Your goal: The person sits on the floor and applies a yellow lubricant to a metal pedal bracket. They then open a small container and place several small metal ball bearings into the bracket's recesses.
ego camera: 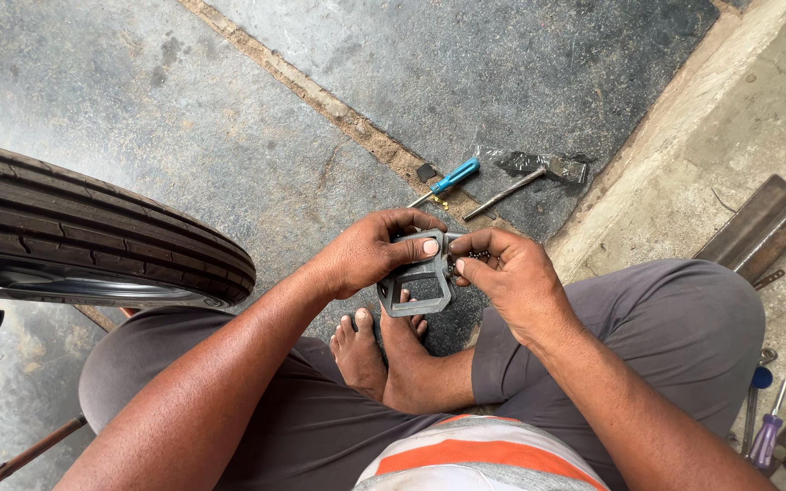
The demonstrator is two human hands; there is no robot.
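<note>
Seen from above, a person sits cross-legged on a concrete floor (184,109), both hands meeting over the bare feet. The left hand (370,250) is closed around the upper left of a grey metal bracket (416,277), a flat frame with open windows, thumb pressed on its top edge. The right hand (511,273) pinches something small at the bracket's right edge, fingertips tight together; what it holds is too small to tell.

Judging from this, the work goes best with the left hand keeping the bracket steady and square while the right hand works in small, controlled motions, low over the lap so a dropped part stays near.

Beyond the bracket lie a blue-handled screwdriver (448,180) and, just right of it, a hammer (529,173). Far left of the bracket stands a ribbed black tyre (84,227). To its lower right, at the picture's edge, lies a purple-handled screwdriver (768,435).
</note>
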